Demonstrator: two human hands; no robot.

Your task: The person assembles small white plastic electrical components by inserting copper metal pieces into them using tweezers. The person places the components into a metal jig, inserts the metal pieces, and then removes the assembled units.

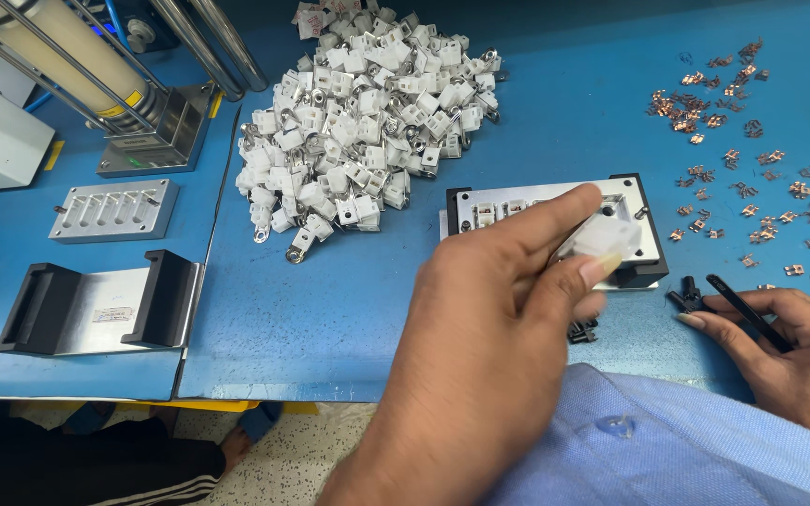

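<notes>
Head view: left hand (499, 309) pinches small white plastic housing (605, 237) above grey metal fixture block (632, 192) on blue bench (349, 300). Right hand (780, 351) closed around black tweezers (747, 312). Heap of white housings (367, 117) behind; copper clips (752, 159) right.

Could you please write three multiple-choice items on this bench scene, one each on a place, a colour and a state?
1. Where does the heap of white plastic parts lie?
A. behind the metal jig
B. on the floor
C. in a box

2. What colour is the bench mat?
A. green
B. blue
C. red

3. What does the left hand hold?
A. nothing
B. tweezers
C. a white part

Answers: 1 A, the heap sits farther back and left; 2 B, the mat is blue; 3 C, its fingertips pinch the part, while the right hand holds black tweezers.
</notes>
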